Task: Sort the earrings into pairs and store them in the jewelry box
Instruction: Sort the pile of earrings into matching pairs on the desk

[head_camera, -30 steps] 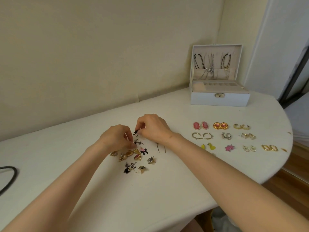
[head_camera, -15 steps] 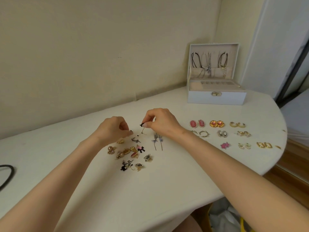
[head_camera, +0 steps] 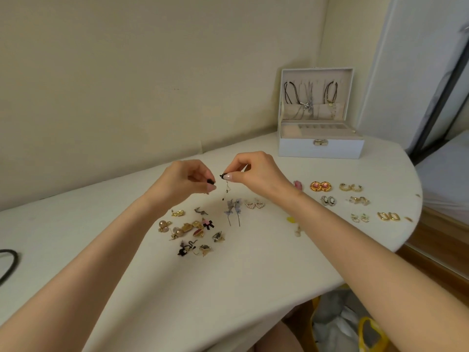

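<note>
A dangling black earring [head_camera: 226, 187] has been raised at the pile's [head_camera: 193, 231] 12 o'clock, pinched by the right hand [head_camera: 256, 174]. A black piece [head_camera: 210, 181] (possibly its match) is pinched by the left hand [head_camera: 182, 182].

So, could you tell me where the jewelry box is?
Head view: the jewelry box stands open at the far right of the table, behind the paired earrings.
</note>
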Motion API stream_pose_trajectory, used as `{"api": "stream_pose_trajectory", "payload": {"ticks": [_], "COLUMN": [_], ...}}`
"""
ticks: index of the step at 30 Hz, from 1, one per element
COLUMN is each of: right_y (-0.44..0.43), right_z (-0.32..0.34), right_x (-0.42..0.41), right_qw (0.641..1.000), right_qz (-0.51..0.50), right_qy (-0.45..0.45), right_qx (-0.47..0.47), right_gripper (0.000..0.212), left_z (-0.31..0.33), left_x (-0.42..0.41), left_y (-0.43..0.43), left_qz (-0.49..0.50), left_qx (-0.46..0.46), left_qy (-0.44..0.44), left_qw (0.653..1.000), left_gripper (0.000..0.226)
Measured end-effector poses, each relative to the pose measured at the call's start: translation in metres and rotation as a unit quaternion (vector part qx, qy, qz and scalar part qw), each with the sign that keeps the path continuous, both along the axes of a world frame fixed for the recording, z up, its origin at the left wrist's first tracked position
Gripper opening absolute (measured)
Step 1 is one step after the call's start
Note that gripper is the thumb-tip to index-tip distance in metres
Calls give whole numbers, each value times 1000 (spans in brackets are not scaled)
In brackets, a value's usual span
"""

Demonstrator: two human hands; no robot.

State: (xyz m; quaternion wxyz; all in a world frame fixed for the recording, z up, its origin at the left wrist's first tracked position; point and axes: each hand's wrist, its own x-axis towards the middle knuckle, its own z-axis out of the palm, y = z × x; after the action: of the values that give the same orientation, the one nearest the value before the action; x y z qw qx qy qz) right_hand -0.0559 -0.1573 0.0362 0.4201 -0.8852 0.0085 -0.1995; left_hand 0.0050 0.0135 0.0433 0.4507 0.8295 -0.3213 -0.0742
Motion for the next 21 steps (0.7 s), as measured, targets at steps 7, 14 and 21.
{"api": "stream_pose_trajectory", "payload": {"ticks": [7,14,21], "right_y": [-8,-8,-1], "right_z": [2,-1,-7], "right_x": [-13,-19,-19], "right_qw": [1000,1000,1000], "right_qz": [-5,4,16], "right_qy": [3,10,15], "right_qx": [14,16,22], "right_gripper": [2,1,5], "left_z": [1,-27,-45], "left_x": [-5,19,28], "left_y": [-10,1,9], "left_qz": [5,117,140], "left_qx": [-28,189,221], "left_qy": [25,-74,-45], "left_qw": [999,972,964], "left_gripper": [10,9,13]}}
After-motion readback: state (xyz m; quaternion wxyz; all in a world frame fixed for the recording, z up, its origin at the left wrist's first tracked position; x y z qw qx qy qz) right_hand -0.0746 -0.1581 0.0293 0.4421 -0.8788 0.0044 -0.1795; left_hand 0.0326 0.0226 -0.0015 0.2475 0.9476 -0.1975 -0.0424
